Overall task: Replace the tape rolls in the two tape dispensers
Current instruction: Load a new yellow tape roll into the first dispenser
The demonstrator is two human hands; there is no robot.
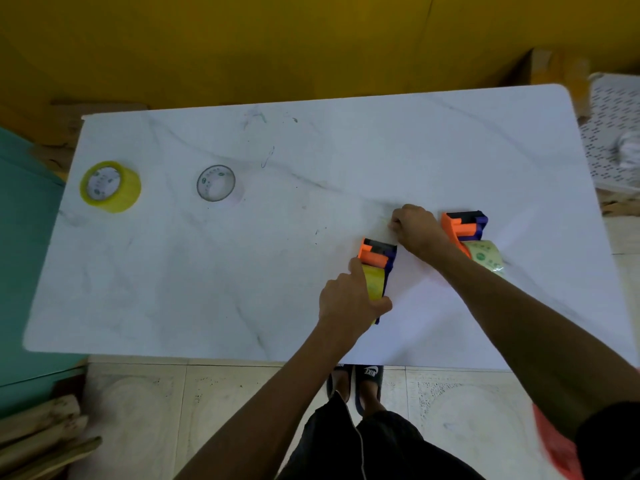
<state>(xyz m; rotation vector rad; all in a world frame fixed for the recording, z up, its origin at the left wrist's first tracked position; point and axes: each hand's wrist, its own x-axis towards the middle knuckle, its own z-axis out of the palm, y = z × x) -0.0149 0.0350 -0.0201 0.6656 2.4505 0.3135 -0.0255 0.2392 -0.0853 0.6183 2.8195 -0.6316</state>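
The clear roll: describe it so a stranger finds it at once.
Start at the white table's far left part, well away from both hands. Two loose rolls lie flat there. The clear roll is the right-hand one, see-through and thin, unlike the thick yellow roll.

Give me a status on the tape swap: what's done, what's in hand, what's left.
Done: cannot tell; both dispensers carry rolls. In hand: the left hand grips the near dispenser by its yellow roll, while the right hand, closed, seems to pull tape from its front. Left: the far dispenser sits untouched, and the yellow spare roll and clear spare roll remain on the table.
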